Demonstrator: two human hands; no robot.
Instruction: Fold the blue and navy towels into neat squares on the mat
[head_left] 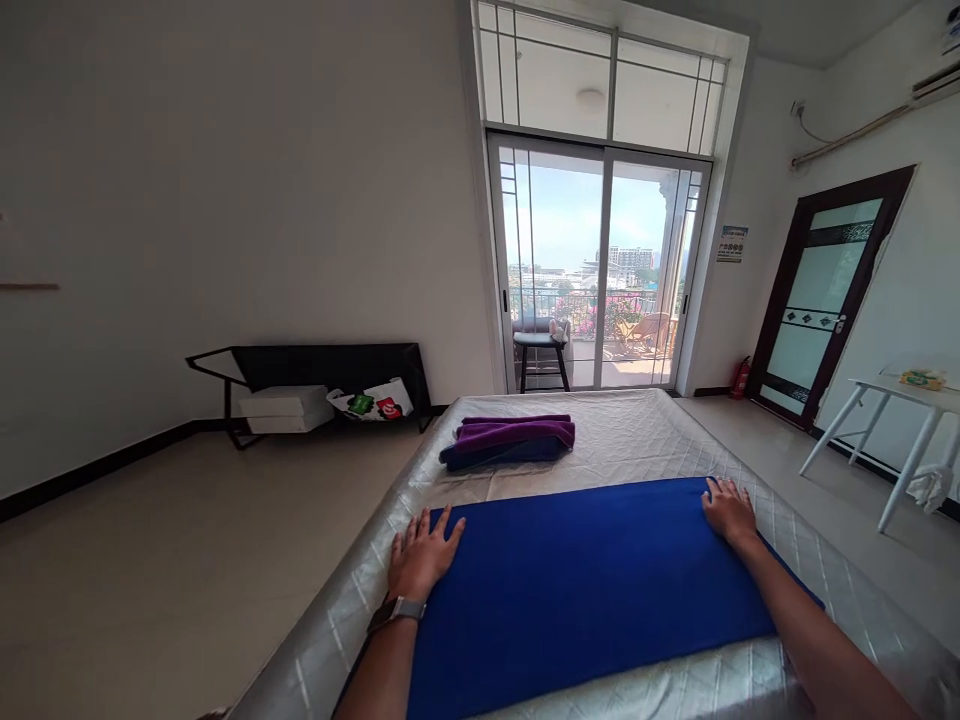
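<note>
A blue cloth (592,590), probably a towel, lies spread flat across the mattress (630,430). My left hand (421,556) rests on its far left corner, fingers spread and pointing away from me; a watch is on that wrist. On the far right corner lies my right hand (730,508), its fingers apart and flat on the fabric. Beyond the cloth, a folded purple towel (514,431) sits on top of a folded dark blue one (499,456).
A black bench (330,366) stands by the left wall, with a white box (283,410) and a printed bag (375,402) below it. Sliding glass doors (600,270) are behind the mattress. At right are a white table (907,392) and a dark-framed door (832,290).
</note>
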